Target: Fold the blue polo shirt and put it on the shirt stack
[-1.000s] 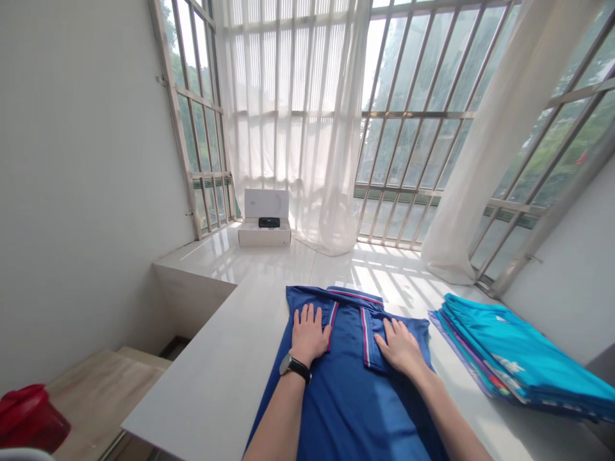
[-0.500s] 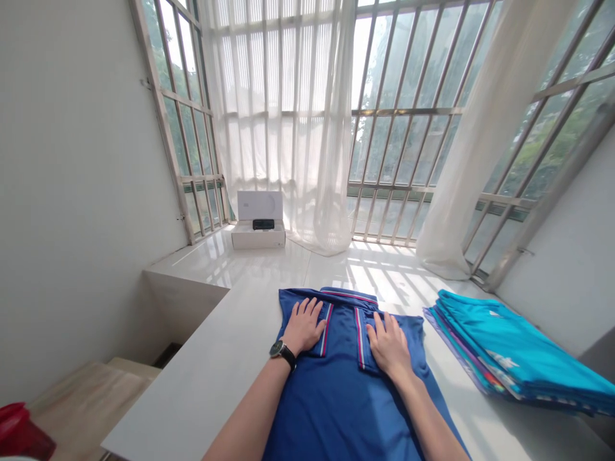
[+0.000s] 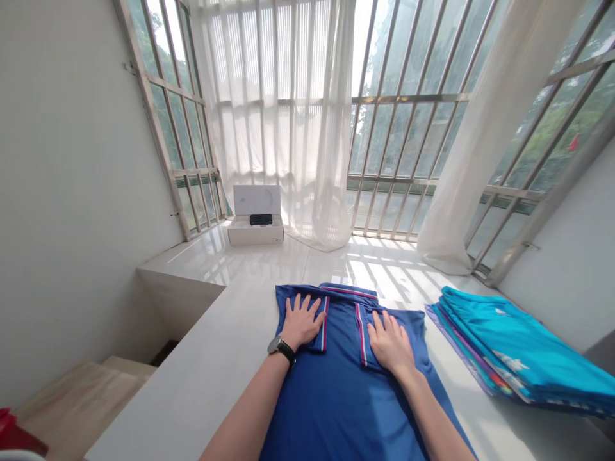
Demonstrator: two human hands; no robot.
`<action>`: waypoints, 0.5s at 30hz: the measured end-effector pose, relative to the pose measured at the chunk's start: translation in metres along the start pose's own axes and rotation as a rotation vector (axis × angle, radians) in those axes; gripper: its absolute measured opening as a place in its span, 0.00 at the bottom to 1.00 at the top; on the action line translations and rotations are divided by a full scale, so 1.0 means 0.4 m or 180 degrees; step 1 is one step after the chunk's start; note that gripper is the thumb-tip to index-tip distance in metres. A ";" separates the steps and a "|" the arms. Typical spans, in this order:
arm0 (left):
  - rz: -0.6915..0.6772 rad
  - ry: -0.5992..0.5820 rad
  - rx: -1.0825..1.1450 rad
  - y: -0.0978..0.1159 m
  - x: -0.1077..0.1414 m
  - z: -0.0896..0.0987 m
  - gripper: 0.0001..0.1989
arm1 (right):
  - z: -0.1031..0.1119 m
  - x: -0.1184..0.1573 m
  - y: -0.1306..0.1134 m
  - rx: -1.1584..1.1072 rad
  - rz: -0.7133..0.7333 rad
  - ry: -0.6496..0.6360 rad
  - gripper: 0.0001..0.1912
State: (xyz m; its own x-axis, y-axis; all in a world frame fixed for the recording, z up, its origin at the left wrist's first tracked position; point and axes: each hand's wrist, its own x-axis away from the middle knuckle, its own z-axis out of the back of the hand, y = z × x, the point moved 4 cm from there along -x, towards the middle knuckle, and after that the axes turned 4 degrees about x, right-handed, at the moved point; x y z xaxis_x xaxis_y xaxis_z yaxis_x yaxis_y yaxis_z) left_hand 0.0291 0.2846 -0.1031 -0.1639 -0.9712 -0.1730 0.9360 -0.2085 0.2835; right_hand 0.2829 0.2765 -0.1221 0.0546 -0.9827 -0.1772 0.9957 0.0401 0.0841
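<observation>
In the head view, the blue shirt (image 3: 331, 403) lies at lower centre. The left hand (image 3: 302, 321) presses flat on it — open, fingers spread wider than a second ago — while the right hand (image 3: 392, 344), also open, still rests flat right of centre.

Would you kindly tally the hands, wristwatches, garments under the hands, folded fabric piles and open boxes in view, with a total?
Hands, left hand and right hand: 2
Wristwatch: 1
Blue garment under the hands: 1
Folded fabric pile: 1
Open white box: 1
Total: 6
</observation>
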 end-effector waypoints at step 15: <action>-0.0192 0.0053 -0.0133 0.006 -0.004 -0.004 0.27 | -0.002 -0.008 0.003 -0.0095 -0.0036 -0.0074 0.30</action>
State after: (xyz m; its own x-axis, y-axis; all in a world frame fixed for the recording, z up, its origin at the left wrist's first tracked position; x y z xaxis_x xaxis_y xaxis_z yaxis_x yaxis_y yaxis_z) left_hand 0.0320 0.2859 -0.1038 -0.2154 -0.9549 -0.2043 0.9369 -0.2611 0.2325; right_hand 0.2838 0.2800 -0.1221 0.0417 -0.9870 -0.1552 0.9980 0.0339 0.0528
